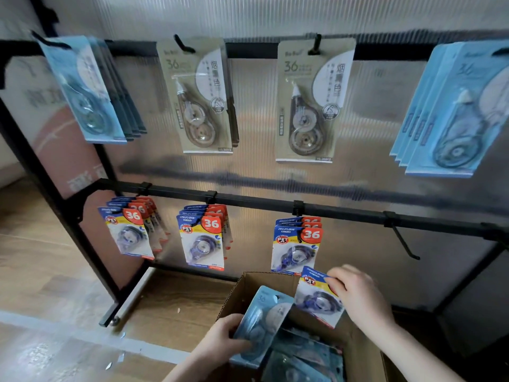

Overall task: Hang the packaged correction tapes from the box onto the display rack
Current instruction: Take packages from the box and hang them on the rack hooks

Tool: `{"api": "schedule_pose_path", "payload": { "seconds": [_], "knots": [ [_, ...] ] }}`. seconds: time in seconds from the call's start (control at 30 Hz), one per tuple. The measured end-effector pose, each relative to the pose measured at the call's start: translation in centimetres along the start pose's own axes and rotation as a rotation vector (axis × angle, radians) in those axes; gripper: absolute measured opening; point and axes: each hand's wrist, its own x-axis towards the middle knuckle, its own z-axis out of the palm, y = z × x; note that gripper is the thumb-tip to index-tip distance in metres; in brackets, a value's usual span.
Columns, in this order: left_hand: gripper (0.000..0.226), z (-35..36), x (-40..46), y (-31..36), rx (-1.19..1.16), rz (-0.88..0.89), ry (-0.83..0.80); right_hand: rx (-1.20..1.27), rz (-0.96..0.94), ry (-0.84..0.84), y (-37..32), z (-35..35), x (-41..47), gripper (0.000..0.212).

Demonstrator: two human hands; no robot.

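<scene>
At the bottom of the frame the left hand (220, 340) grips a pale blue pack (261, 321) over the box (234, 293); the right hand (358, 293) pinches a colourful pack (316, 296) above it — unhung. Seven rack (248, 199) hooks are stocked; the lower-right hook (405, 241) is bare, and more packs fill the box.

The cardboard box (278, 321) runs off the bottom edge, its contents a dim blur. The pale blue packs (451, 111) at top right are cut by the frame edge. The right hand (358, 293) covers a corner of its blue-and-red pack (314, 295); small print is unreadable
</scene>
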Motion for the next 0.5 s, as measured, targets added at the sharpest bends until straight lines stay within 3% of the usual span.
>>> {"api": "schedule_pose_path", "payload": {
  "seconds": [0.17,0.3,0.5],
  "knots": [
    [0.042,-0.8,-0.4,1.4,-0.196,-0.017,0.027,0.069,-0.126,0.086,-2.5,-1.6,1.7,0.014],
    [0.048,-1.3,-0.5,1.7,-0.272,-0.02,0.029,0.035,-0.221,0.167,-4.3,-2.4,2.4,0.003],
    [0.051,-1.4,-0.4,2.0,-0.327,-0.005,0.025,0.018,-0.246,0.194,-5.6,-3.1,4.1,0.014]
  ]
}}
